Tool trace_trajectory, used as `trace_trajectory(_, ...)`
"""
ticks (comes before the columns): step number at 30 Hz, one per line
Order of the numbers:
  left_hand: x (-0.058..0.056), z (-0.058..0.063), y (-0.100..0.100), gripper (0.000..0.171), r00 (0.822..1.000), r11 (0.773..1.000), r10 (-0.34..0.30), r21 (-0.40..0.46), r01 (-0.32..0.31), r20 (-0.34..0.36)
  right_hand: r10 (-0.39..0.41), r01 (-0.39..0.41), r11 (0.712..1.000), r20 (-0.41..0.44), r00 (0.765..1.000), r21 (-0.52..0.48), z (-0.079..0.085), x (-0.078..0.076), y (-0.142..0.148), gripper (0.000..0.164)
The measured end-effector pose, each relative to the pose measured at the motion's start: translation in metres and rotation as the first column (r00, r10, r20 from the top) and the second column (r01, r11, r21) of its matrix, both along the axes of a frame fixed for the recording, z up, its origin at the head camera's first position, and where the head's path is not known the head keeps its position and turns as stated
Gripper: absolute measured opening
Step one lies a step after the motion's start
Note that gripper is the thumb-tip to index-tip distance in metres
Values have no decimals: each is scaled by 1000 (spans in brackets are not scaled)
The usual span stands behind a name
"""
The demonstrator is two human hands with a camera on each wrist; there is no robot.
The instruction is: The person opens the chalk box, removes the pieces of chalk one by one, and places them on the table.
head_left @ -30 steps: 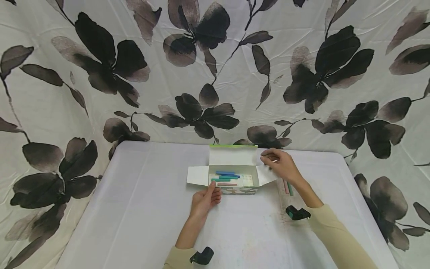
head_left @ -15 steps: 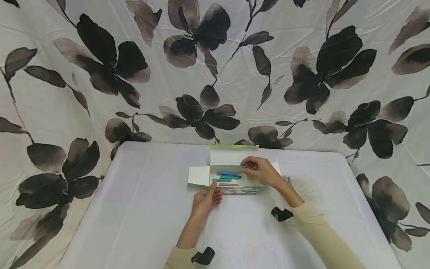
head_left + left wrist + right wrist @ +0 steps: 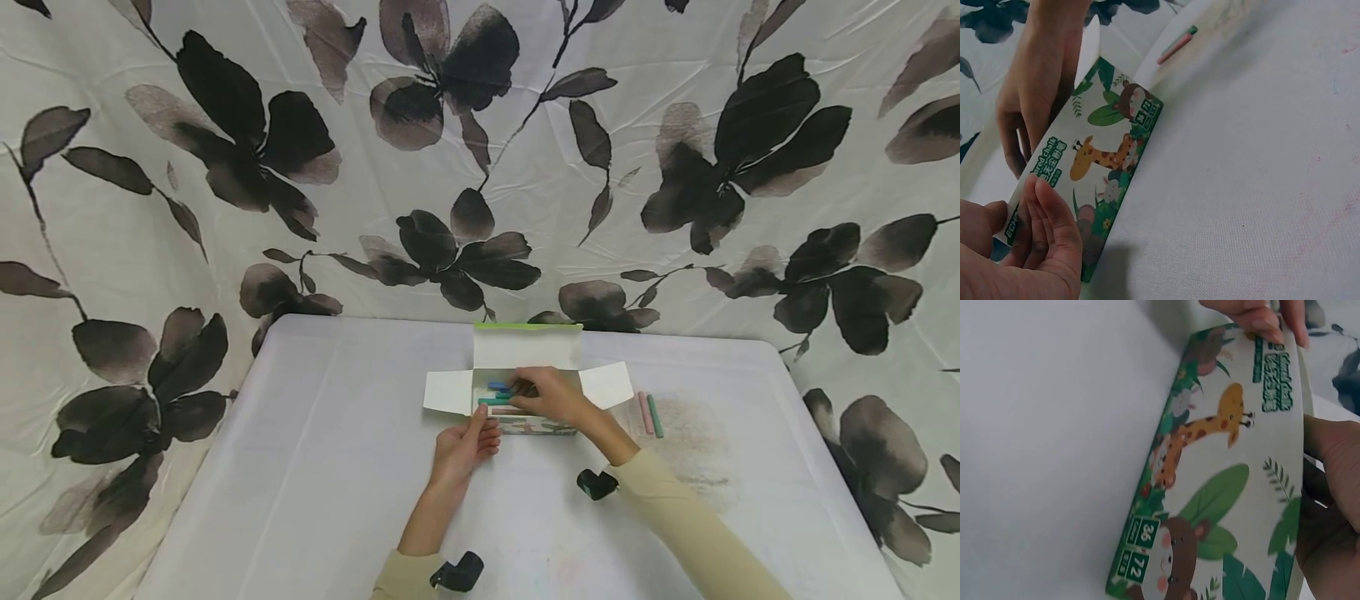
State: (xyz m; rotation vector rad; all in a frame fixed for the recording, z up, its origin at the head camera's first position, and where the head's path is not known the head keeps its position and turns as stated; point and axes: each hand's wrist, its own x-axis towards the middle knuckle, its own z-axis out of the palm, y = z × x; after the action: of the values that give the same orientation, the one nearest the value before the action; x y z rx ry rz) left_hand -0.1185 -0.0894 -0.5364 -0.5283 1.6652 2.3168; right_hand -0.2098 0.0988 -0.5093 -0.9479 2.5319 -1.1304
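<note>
An open chalk box (image 3: 540, 426) with animal pictures stands near the table's far side. Blue and teal chalk sticks (image 3: 493, 402) lie inside, partly covered by my right hand. My left hand (image 3: 457, 450) holds the box's front wall near its left end, thumb over the top edge and fingers against the outside. From the right, my right hand (image 3: 551, 396) reaches into the box with bent fingers, over the sticks. Its fingertips are at the chalk, but whether they pinch a stick is hidden. Both wrist views show the printed front (image 3: 1210, 444) of the box.
Right of the box, a pink chalk stick (image 3: 645, 413) and a green chalk stick (image 3: 656, 416) lie side by side. Chalk smudges mark the white table (image 3: 322, 467) near them. The lid (image 3: 528, 346) stands up, and the side flaps (image 3: 448, 390) spread outward.
My right hand has moved left and down, from beside the right flap to the chalk sticks inside the box. My left hand keeps its place on the front wall.
</note>
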Motion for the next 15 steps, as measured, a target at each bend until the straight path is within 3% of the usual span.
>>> trace_trajectory(8,0,-1,0,56,1000,1000,0,10,0,1,57,-57,998,-3,998,19,-6,-2,-18,23)
trace_trajectory(15,-1,-2,0,56,1000,1000,7,28,-6,-5,100,-97,989,-25,995,107,-5,-6,-29,21)
